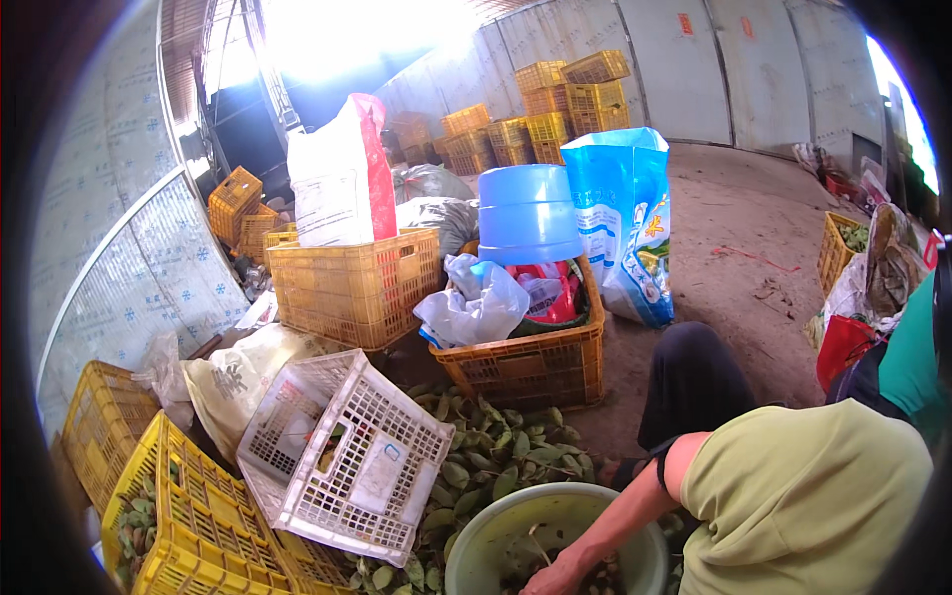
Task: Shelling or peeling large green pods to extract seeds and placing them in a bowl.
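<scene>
Neither my left hand nor my right hand shows in the head view. At the lower edge stands a pale green basin (648, 545) with small brown pieces in it, too shadowed to name. Another person's bare arm (620, 521) reaches into it from the right, the hand (557, 576) low inside; what its fingers hold is hidden. This person wears a light green top (803, 486) and dark trousers (694, 377). Green leafy pieces (506, 461) lie heaped on the ground behind the basin. Left of the heap, a white plastic crate (382, 451) rests tilted.
Yellow crates (213, 526) stand at the left, one holding green pieces. Behind the heap, an orange crate (526, 367) carries bags and an upturned blue tub (529, 213). A blue bag (620, 218) stands beside it. Stacked yellow crates (545, 134) fill the back.
</scene>
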`<state>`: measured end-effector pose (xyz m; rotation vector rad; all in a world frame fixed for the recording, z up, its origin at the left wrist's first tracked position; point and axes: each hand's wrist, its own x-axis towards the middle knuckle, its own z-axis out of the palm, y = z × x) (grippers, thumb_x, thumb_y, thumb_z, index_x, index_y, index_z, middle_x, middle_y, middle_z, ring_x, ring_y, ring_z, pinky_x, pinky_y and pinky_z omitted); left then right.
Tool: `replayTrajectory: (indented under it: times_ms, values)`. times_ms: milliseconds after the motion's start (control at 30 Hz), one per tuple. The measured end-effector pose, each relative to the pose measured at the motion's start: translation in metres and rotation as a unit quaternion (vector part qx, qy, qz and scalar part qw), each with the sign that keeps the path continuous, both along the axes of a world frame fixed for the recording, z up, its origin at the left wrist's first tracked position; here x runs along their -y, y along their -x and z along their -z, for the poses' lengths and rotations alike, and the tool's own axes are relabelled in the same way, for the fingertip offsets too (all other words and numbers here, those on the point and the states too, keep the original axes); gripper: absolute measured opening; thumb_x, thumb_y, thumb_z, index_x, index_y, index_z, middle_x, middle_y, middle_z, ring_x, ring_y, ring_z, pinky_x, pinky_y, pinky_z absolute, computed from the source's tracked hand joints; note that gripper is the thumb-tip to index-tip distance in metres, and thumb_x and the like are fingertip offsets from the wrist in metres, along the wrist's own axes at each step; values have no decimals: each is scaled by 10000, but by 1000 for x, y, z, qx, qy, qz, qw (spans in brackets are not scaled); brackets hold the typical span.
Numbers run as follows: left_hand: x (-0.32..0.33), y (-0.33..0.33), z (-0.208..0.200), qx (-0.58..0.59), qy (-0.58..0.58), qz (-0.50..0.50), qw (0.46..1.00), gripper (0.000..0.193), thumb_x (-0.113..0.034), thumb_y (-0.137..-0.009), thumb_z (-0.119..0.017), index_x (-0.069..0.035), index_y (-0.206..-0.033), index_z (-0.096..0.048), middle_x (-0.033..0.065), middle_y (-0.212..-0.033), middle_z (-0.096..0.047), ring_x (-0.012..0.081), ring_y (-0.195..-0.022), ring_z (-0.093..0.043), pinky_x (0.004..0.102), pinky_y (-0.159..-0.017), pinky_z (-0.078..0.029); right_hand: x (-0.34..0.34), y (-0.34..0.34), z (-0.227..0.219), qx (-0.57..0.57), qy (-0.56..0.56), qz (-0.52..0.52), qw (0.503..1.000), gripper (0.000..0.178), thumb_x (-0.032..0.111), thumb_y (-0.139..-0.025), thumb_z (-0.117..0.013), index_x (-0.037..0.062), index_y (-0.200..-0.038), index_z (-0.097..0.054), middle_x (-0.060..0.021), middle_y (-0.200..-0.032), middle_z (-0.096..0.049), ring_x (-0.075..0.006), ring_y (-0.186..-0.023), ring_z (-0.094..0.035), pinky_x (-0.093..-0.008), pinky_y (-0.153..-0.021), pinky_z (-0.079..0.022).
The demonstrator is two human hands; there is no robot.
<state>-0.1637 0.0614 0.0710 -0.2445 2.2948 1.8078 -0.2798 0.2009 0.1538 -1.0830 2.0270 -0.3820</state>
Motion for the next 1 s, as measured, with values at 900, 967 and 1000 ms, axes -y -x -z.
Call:
replayTrajectory:
  times_ms: [900, 967, 1000]
  values:
    - [-1, -2, 9, 9, 15, -16, 1000, 349, -233, -870, -636, 8, -1119, -597, 97, -1016, -622, 158, -943, -544, 321, -815, -443, -17, 22, -77, 34, 37, -131, 990, 383, 361, -921, -502, 33, -1086, -610, -171, -993, -610, -316, -896, -573, -417, -797, -438]
    - [7, -5, 9, 26, 13, -23, 999, 337, -225, -864, -645, 6, -1106, -604, 86, -1000, -624, 144, -927, -541, 313, -802, -445, -8, 34, -27, -20, 115, -153, 981, 400, 395, -867, -540, 22, -964, -647, -182, -869, -631, -338, -798, -606, -429, -698, -472]
    - [10, -10, 9, 38, 4, -26, 999, 331, -221, -861, -650, 5, -1100, -608, 81, -992, -625, 137, -919, -539, 310, -795, -446, -2, 32, -12, -39, 152, -168, 973, 415, 412, -839, -558, 16, -903, -665, -188, -806, -641, -349, -749, -623, -435, -649, -489]
